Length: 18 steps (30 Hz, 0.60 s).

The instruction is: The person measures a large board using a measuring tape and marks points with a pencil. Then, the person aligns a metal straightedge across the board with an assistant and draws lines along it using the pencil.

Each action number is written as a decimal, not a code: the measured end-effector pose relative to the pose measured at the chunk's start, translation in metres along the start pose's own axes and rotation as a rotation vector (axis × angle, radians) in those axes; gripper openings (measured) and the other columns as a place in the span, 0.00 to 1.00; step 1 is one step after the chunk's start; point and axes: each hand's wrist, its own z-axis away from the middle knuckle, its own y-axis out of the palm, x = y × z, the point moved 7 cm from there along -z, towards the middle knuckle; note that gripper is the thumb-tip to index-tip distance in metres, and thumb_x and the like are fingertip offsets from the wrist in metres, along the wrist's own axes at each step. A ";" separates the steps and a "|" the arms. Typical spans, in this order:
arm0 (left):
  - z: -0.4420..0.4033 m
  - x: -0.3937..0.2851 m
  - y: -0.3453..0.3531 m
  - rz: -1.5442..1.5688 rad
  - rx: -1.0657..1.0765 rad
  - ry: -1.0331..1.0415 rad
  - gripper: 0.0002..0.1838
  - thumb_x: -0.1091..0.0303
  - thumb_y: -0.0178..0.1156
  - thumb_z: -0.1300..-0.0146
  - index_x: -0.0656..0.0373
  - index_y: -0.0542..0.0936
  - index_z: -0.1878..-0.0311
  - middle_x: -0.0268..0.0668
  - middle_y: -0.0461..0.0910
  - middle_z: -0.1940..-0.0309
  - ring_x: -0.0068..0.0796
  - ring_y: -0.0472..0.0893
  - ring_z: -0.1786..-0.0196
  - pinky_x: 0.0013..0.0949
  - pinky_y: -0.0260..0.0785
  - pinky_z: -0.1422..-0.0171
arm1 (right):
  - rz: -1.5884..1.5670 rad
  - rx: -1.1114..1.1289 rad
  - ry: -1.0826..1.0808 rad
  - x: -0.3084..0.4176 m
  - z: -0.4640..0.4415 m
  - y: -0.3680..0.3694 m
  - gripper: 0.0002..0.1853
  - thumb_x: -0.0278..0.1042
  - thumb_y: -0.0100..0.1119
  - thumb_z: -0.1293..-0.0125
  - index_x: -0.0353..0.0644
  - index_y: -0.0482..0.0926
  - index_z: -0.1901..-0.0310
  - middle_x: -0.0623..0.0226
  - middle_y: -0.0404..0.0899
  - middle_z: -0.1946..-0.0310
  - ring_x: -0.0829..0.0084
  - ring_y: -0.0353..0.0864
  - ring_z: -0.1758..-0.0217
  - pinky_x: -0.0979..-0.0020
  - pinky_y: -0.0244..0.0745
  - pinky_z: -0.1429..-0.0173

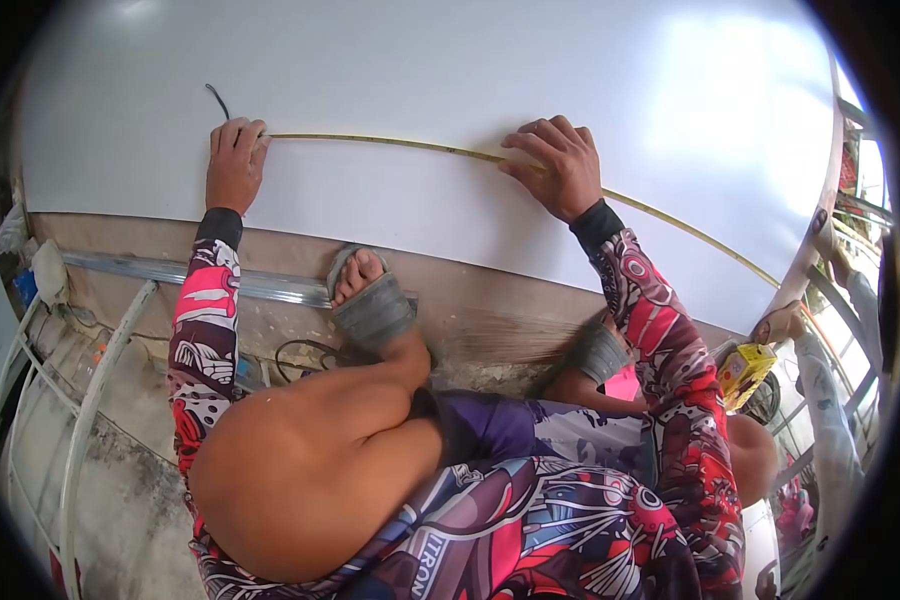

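Observation:
A yellow measuring tape is stretched across a large white sheet. At the tape's left end, my left hand is closed over it with fingers bent down onto the sheet. A thin dark strap sticks out beyond those fingers; whether it belongs to the tape is hidden. Farther right, my right hand has curled fingers, with thumb and forefinger pinched at the tape. The tape runs on under this hand to the sheet's right edge, near another person's hand.
Shiny metal channels lie along the sheet's near edge, beside my sandalled foot. White tubular railings stand at left. A yellow box is at right, near the other person's sleeved arm. Broom-like bristles lie between my feet.

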 end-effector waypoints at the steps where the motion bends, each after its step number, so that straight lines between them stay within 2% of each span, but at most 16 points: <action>1: 0.005 0.000 0.000 -0.006 0.015 0.003 0.16 0.69 0.68 0.31 0.54 0.80 0.43 0.41 0.76 0.44 0.50 0.74 0.40 0.50 0.72 0.34 | -0.002 -0.011 0.001 0.005 0.000 0.005 0.11 0.45 0.76 0.39 0.60 0.87 0.56 0.83 0.82 0.59 0.73 0.78 0.51 0.63 0.67 0.46; 6: 0.010 -0.004 0.002 -0.044 0.054 0.038 0.20 0.68 0.68 0.31 0.54 0.77 0.38 0.41 0.75 0.41 0.49 0.74 0.36 0.50 0.71 0.32 | 0.050 -0.092 -0.025 0.009 -0.015 0.008 0.06 0.43 0.77 0.40 0.62 0.89 0.63 0.87 0.80 0.62 0.76 0.77 0.53 0.63 0.65 0.45; 13: 0.028 -0.002 0.013 -0.079 0.131 0.134 0.28 0.67 0.67 0.31 0.54 0.72 0.29 0.42 0.73 0.35 0.49 0.72 0.30 0.50 0.69 0.28 | 0.049 -0.066 0.002 -0.001 -0.013 0.021 0.05 0.42 0.77 0.40 0.65 0.89 0.64 0.87 0.79 0.63 0.76 0.76 0.55 0.61 0.64 0.44; 18: 0.017 0.000 0.012 -0.098 0.071 0.092 0.31 0.68 0.66 0.31 0.54 0.70 0.26 0.43 0.73 0.33 0.48 0.72 0.28 0.49 0.68 0.26 | 0.065 -0.085 -0.009 0.003 -0.020 0.016 0.05 0.41 0.77 0.40 0.66 0.90 0.64 0.87 0.78 0.63 0.76 0.76 0.55 0.60 0.63 0.44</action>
